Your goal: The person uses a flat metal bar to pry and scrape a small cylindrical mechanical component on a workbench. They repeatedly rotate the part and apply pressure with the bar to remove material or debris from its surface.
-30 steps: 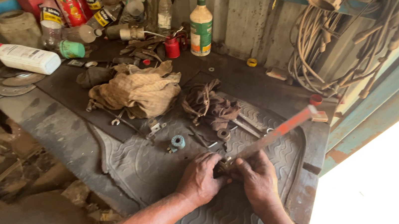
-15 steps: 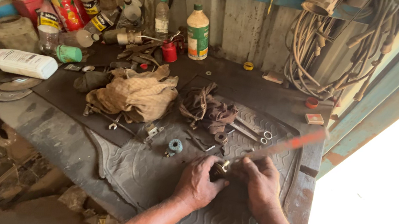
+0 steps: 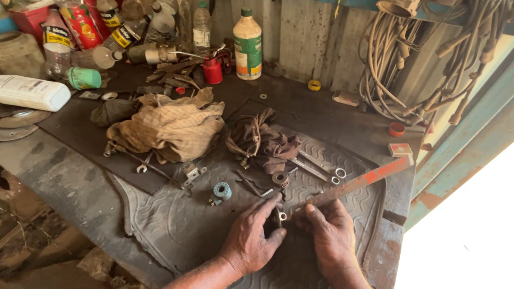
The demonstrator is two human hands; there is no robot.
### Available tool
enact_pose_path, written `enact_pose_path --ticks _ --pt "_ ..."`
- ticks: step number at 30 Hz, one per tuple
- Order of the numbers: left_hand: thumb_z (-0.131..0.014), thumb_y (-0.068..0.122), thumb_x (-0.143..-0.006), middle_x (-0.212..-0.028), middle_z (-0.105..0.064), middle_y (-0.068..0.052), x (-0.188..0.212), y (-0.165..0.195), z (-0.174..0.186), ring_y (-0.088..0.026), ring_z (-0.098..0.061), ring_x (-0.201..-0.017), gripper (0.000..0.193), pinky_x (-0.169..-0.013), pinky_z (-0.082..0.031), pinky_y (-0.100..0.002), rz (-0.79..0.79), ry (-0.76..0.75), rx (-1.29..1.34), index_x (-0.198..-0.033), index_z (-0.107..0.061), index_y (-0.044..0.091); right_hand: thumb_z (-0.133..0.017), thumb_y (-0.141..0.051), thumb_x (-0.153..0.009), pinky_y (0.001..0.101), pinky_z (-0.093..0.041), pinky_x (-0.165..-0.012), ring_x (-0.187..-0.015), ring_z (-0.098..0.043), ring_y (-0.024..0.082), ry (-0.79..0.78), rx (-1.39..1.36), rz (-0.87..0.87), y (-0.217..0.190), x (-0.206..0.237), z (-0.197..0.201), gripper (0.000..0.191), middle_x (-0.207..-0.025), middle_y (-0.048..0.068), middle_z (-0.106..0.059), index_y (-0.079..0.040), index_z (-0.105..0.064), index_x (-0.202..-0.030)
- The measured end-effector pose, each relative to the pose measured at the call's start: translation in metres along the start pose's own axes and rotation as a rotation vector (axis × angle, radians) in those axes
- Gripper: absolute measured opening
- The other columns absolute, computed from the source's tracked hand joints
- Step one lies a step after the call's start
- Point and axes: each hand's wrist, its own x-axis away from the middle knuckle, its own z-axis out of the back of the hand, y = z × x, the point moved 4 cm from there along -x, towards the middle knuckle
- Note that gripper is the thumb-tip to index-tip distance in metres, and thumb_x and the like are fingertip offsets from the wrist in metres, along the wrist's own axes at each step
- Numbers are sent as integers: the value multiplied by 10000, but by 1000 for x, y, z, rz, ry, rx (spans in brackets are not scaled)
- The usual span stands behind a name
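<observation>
Both hands, left (image 3: 251, 234) and right (image 3: 332, 234), pinch a small metal part (image 3: 279, 216) between them.

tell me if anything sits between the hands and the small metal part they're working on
Nothing visible does. The left hand and right hand both already touch the small metal part on the grey mat, fingers closed around it. The long red-tipped bar runs up and right from it, beside the right hand rather than across either hand.

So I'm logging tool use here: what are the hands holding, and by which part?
Both hands, left hand and right hand, pinch a small metal part at the near end of a long red-tipped metal strip. The exact grip is hidden.
</observation>
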Motion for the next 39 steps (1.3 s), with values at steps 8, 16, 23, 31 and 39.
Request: enact_pose_path --ticks 8,16,23,31,39 --pt "-651 138 -878 -1383 -589 -274 0 -1 -3 -428 -540 -1297 637 -1107 -416 -445 -74 -17 -36 -1455 -470 -62 -648 -93 -948 322 -568 -744 -798 -679 163 -8 105 -10 -1 1 -8 135 -911 93 -725 -17 -622 -1057" --pt "-592 100 -912 -1441 -534 -291 -1 -5 -11 -440 -491 -1333 640 -1135 -363 -460 -99 -30 -103 -1490 -396 -95 -630 -97 -949 321 -594 -776 -831 -701 156 -9 51 -16 -1 5 -9 133 -927 80 -716 -19 -608 -1054" --pt "-587 101 -918 -1442 -517 -302 0 -7 -14 -447 -492 -1318 650 -1132 -366 -465 -124 -38 -168 -1495 -372 -107 -644 -88 -958 313 -574 -737 -796 -669 152 27 194 18 0 6 -11 126 -915 79 -711 -19 -614 -1059" --pt "-608 105 -922 -1456 -507 -299 -1 -9 -15 -459 -476 -1332 654 -1122 -361 -481 -143 -20 -162 -1498 -373 -98 -605 -98 -992 333 -591 -760 -819 -681 166 -21 47 29 0 6 -10 120 -932 84 -692 -30 -575 -1086" --pt "-597 90 -913 -1446 -511 -300 -1 -11 -14 -463 -479 -1324 652 -1126 -359 -483 -132 -36 -164 -1498 -372 -93 -586 -89 -984 325 -588 -732 -807 -700 162 -30 220 17 -5 11 -19 117 -916 73 -703 -42 -579 -1091"
